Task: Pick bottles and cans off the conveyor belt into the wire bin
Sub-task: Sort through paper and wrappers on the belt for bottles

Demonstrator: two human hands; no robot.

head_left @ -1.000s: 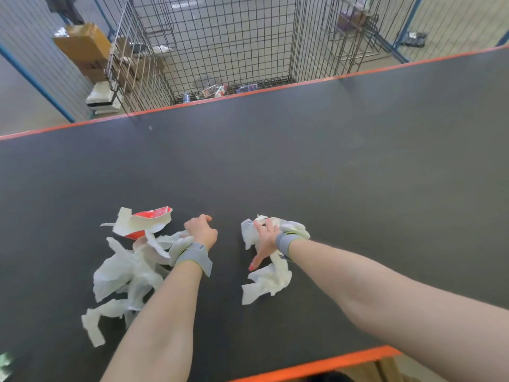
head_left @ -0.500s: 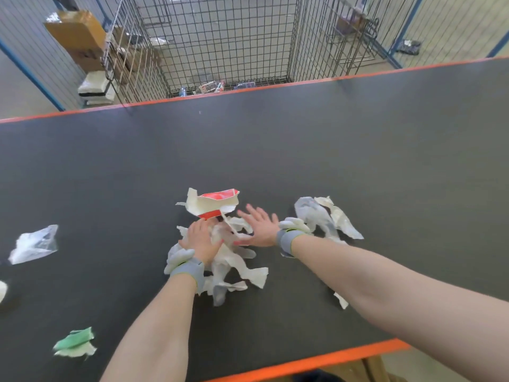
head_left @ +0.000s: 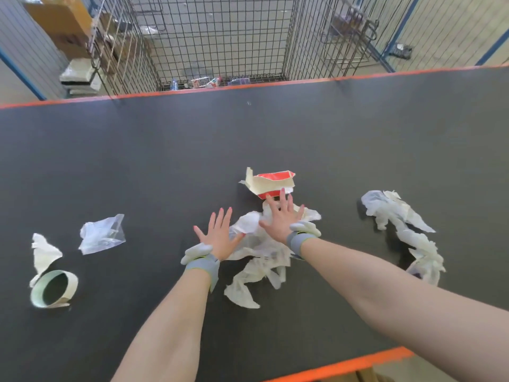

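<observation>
Reaching out over the litter at the middle of the conveyor belt [head_left: 165, 150], both hands are held flat with a wide grip, fingers spread, and nothing is held in either. The left hand [head_left: 217, 235] is placed at the left edge of the white scrap pile [head_left: 256, 271]; the right hand [head_left: 281, 219] is laid over the pile's far side, fingertips at the torn red carton [head_left: 271, 183]. No bottle or can is seen on the belt; whether one is buried under the pile cannot be told. A few bottles and cans [head_left: 212, 81] lie in the wire bin [head_left: 220, 37], straight ahead beyond the belt's far edge, so any find would have to be thrown or carried forward, the right hand being slightly nearer.
</observation>
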